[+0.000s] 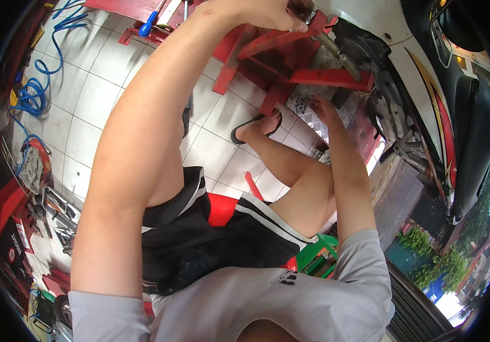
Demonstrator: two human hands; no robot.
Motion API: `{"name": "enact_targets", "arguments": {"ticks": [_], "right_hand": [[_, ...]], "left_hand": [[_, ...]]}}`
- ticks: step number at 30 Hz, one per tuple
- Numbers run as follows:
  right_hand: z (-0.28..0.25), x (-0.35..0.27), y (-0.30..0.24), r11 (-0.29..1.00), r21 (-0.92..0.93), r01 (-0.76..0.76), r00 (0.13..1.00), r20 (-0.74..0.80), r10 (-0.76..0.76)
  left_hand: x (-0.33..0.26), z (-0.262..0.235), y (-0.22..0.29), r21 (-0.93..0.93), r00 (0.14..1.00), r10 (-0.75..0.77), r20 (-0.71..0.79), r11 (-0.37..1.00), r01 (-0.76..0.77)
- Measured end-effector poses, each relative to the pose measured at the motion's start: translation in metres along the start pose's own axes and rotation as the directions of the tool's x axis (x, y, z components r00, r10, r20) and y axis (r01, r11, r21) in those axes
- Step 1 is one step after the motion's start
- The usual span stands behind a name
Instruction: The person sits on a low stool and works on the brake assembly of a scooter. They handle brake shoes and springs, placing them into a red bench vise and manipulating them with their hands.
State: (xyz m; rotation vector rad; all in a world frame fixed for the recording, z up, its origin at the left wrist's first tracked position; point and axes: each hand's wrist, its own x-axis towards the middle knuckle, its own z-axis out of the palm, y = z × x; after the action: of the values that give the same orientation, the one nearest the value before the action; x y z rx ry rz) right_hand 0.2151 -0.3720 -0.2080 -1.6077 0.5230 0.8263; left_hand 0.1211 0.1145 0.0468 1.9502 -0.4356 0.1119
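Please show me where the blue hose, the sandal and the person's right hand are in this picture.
blue hose [31, 97]: head view, on its coiled loops over the tiled floor.
sandal [254, 127]: head view, on its dark strap over the foot.
right hand [320, 107]: head view, on the back of the hand.

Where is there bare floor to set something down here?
Bare white tiled floor lies between the blue hose and the person's left arm. It is crowded around the red stand under the scooter, and among tools at lower left.

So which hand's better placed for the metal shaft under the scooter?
Left: the left hand is at the top end of the shaft; the right hand sits lower, on the tread plate.
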Motion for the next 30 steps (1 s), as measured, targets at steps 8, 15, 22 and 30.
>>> {"name": "enact_targets", "arguments": {"ticks": [8,15,22,30], "right_hand": [[0.0,0.017,0.0,0.996,0.034,-0.087,0.972,-0.216,0.092],[-0.012,0.016,0.008,0.963,-0.257,-0.084,0.989,-0.141,0.049],[0.104,-0.037,-0.028,0.363,-0.914,0.179,0.897,0.303,0.321],[0.232,-0.151,-0.063,-0.02,-0.788,0.616,0.709,0.543,0.45]], "left_hand": [[-0.005,-0.005,0.006,-0.029,0.999,-0.047,-0.008,0.998,0.047],[-0.003,0.006,-0.006,0.053,0.997,-0.079,-0.008,0.995,0.08],[-0.013,0.015,-0.009,0.519,0.758,-0.563,0.328,0.778,0.353],[-0.013,0.037,-0.019,0.648,0.521,-0.752,0.405,0.638,0.416]]}}
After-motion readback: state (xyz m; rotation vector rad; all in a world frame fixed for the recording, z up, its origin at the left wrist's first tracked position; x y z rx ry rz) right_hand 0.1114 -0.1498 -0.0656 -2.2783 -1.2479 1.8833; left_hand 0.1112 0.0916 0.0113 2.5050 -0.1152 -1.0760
